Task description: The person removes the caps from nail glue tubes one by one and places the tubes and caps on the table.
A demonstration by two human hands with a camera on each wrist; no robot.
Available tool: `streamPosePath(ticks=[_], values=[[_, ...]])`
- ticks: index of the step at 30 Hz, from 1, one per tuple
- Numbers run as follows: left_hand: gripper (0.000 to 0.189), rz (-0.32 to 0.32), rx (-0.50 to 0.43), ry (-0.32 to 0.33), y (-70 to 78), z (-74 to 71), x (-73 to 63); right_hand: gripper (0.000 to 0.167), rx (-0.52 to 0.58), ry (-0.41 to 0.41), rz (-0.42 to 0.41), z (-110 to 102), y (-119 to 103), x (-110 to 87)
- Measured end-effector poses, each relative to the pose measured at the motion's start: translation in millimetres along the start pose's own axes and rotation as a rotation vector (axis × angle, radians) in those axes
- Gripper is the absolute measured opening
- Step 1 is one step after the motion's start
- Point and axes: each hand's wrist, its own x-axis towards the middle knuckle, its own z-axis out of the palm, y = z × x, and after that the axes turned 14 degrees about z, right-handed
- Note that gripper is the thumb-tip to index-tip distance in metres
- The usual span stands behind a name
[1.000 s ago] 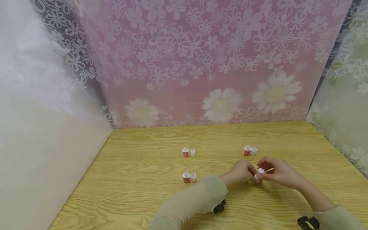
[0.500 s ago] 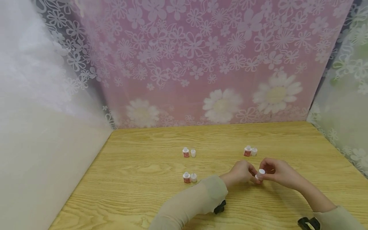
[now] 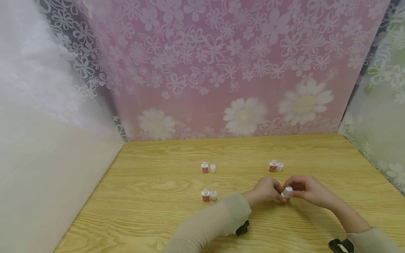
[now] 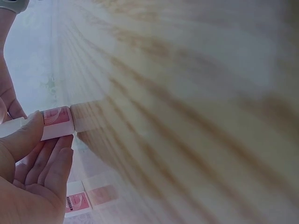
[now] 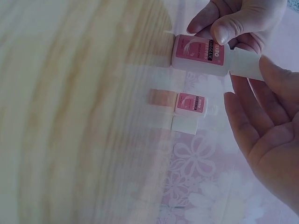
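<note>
A small white glue bottle (image 5: 198, 55) with a pink label stands upright on the table at the right. My left hand (image 3: 266, 189) pinches its body between thumb and fingers. The white bottle cap (image 3: 287, 191) sits on the bottle's top. My right hand (image 3: 311, 191) pinches this cap, its thumb and fingertips on either side, as the right wrist view shows. In the left wrist view, the left thumb covers part of the bottle's label.
Behind the hands stands an uncapped glue bottle (image 3: 272, 166) with its cap (image 3: 280, 167) beside it. Two more uncapped bottles, a far one (image 3: 205, 167) and a nearer one (image 3: 206, 195), stand left with caps next to them. Flowered sheets enclose the wooden table (image 3: 152, 211).
My right fingers have shifted slightly around the cap, and the cap sits a little lower and more to the right. The left hand has kept its hold on the bottle.
</note>
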Motion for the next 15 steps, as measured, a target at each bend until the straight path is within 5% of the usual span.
streamPosePath(ticks=[9, 15], values=[[0.011, 0.009, 0.028, -0.007, 0.4, -1.0, 0.2, 0.028, -0.087, 0.055, 0.060, -0.5, -3.7, -2.3], [0.011, 0.003, 0.028, -0.012, 0.2, -1.0, -0.2, 0.017, -0.113, 0.083, 0.130, 1.7, -6.5, -2.8]])
